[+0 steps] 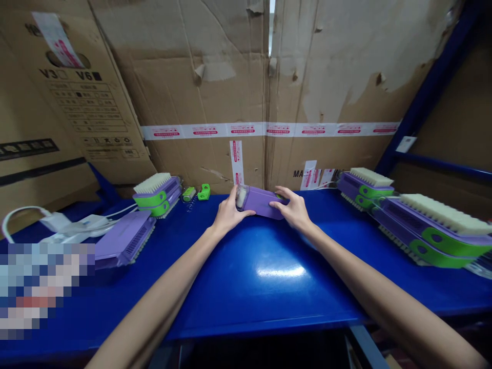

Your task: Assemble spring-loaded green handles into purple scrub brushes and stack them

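A purple, box-shaped device [263, 202] with a clear end piece [242, 197] on its left is held between my two hands above the blue table. My left hand [229, 211] grips the clear end, its thumb along the lower edge and its fingers behind. At the other end, my right hand [295, 209] pinches the device, with the thumb on its face and the fingers over the top. A bit of green shows under the right fingers. Left of my hands lie a green U-shaped part [204, 192] and a small green-edged piece [189, 193].
Purple devices with green ends and pale bristle brushes stand in stacks at left [157, 197] and right [426, 225]. A lone purple device [125, 237] lies near a white power strip [77, 228] with cables. Taped cardboard [207, 92] walls the back.
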Demonstrator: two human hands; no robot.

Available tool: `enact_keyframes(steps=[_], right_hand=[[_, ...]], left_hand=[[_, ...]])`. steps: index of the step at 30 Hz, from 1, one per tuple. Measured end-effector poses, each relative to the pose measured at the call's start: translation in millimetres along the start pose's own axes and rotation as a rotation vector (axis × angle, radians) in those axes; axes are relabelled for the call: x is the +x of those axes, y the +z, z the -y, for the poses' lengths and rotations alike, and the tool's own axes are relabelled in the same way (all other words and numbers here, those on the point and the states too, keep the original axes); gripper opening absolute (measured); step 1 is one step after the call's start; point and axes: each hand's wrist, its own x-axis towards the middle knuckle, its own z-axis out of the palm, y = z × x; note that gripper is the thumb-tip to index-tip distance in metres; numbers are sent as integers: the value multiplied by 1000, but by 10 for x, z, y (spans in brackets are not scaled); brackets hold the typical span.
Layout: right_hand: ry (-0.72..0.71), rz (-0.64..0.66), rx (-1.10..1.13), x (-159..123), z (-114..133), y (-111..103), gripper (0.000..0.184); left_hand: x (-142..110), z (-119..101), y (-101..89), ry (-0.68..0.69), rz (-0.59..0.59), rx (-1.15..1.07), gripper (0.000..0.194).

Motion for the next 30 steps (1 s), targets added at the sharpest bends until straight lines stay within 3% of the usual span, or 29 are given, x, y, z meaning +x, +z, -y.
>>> enact_keyframes(steps=[6,9,12,16,18,20,22,24,30], right_hand=[[-21,8,-92,-5,-18,22,51],[-30,-1,-244,-44,27,63,53],[-77,-7,-299,-87,59,121,49],[-159,-62,-148,-111,57,186,44],[-100,-158,-81,-105,45,208,44],[66,-202,-41,-94,28,222,53],[252,-141,2,-85,6,232,65],[350,-60,52,-84,-18,237,70],[301,-7,133,-105,-44,213,77]], left_hand=[[-4,-40,-21,-76,57,34,98],[-27,-28,30,-192,66,-113,89],[-28,16,118,-284,-32,-340,74],[19,69,196,-373,-165,-519,55],[40,66,199,-397,-184,-567,51],[50,43,185,-403,-185,-584,46],[53,10,166,-395,-180,-597,40],[56,-16,146,-388,-175,-624,34],[74,-34,87,-439,-174,-660,26]])
